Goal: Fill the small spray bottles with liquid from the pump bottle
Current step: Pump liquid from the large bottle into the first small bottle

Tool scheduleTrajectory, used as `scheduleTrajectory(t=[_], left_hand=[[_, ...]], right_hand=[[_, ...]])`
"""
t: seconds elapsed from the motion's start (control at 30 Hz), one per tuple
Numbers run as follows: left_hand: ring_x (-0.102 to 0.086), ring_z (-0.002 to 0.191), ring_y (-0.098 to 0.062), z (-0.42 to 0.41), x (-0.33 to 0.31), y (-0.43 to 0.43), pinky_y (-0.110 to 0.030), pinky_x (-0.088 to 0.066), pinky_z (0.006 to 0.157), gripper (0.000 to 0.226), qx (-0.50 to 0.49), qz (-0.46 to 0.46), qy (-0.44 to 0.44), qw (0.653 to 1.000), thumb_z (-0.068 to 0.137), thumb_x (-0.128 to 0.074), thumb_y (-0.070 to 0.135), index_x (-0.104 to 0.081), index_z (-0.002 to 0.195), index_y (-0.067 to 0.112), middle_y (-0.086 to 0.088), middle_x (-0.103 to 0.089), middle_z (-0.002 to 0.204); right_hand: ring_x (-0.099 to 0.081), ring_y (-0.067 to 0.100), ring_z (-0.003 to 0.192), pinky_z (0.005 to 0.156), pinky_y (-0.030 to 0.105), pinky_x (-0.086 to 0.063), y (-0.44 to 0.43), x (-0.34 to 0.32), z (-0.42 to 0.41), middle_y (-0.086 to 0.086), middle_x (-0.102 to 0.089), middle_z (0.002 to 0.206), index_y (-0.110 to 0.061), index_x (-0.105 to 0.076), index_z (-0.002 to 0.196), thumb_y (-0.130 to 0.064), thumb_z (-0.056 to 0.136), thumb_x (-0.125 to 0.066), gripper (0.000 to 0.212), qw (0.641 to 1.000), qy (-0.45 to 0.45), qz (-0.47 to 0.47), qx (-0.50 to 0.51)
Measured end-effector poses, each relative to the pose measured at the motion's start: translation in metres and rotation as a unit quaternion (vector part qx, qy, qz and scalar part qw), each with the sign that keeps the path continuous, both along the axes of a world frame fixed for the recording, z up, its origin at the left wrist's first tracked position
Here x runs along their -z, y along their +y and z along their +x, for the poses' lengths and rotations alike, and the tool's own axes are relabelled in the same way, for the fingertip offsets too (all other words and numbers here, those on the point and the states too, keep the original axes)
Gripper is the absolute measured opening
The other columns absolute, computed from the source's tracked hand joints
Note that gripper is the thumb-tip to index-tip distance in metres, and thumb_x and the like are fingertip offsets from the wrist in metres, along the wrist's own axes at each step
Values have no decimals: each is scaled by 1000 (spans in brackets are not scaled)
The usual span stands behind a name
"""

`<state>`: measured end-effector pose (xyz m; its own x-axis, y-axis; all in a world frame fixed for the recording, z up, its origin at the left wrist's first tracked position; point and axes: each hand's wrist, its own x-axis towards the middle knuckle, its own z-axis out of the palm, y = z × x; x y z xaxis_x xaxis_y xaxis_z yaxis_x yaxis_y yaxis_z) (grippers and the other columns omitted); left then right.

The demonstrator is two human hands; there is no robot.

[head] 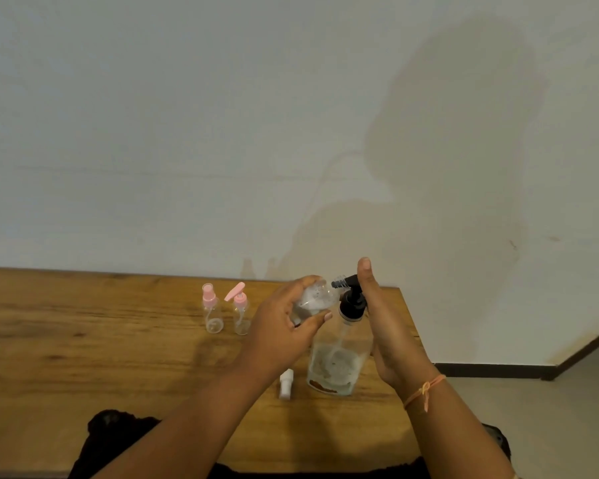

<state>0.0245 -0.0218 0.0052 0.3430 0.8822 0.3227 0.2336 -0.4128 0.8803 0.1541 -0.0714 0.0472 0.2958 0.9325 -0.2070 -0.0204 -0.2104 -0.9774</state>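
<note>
Left hand (281, 326) grips tilted bottle (313, 300) at nozzle (351, 280); right hand (381, 323) flat against pump (351, 302). If you press hard, liquid misses bottle.

Uncapped spray bottle (317, 299) tilted, mouth at pump bottle (336, 364) nozzle.

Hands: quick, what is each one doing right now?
Left hand: holding the small bottle, tilted toward the nozzle.
Right hand: open, flat against the pump.
</note>
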Motion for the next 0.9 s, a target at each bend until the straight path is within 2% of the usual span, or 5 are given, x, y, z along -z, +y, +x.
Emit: scheduleTrajectory(t=[0.27, 0.4, 0.5, 0.6, 0.9], left_hand=[[-54, 110, -1, -2, 5, 2, -17, -45, 93, 49, 7, -7, 29, 1000, 77, -73, 24, -55, 122, 32, 12, -60, 118], [-53, 109, 2, -1, 3, 1, -13, -43, 91, 48, 6, -3, 17, 1000, 77, -73, 24, -51, 113, 45, 19, -58, 114], [-51, 108, 13, -1, 2, 1, -6, -41, 89, 51, -3, 8, 5, 1000, 77, -74, 22, -46, 106, 55, 28, -55, 110], [-48, 106, 17, -1, 2, 1, -1, -38, 86, 52, -5, 10, 1, 1000, 77, -74, 22, -45, 105, 55, 30, -53, 109], [-52, 106, 9, -2, 7, 1, -7, -41, 85, 48, 4, 2, 25, 1000, 77, -73, 23, -52, 116, 41, 18, -59, 112]], right_hand=[[-51, -3, 73, 62, 12, -35, 3, 1, -1, -15, -58, 81, -28, -64, 87, -47, 96, -37, 35, 999, -33, -4, 18], [-53, -3, 79, 69, 16, -38, 4, 4, 0, -17, -60, 84, -29, -66, 87, -52, 93, -38, 36, 1000, -17, 2, 18], [-58, 4, 97, 96, 33, -43, 3, 5, 5, -11, -68, 97, -26, -72, 94, -61, 85, -43, 47, 1000, 14, 0, 6], [-56, 16, 113, 105, 49, -39, 1, 4, 7, -1, -68, 111, -23, -74, 100, -64, 75, -53, 52, 998, 58, 5, 1], [-63, 24, 93, 87, 41, -48, 4, 10, 7, 8, -70, 94, -14, -73, 92, -38, 89, -57, 30, 997, 61, -2, 40]])
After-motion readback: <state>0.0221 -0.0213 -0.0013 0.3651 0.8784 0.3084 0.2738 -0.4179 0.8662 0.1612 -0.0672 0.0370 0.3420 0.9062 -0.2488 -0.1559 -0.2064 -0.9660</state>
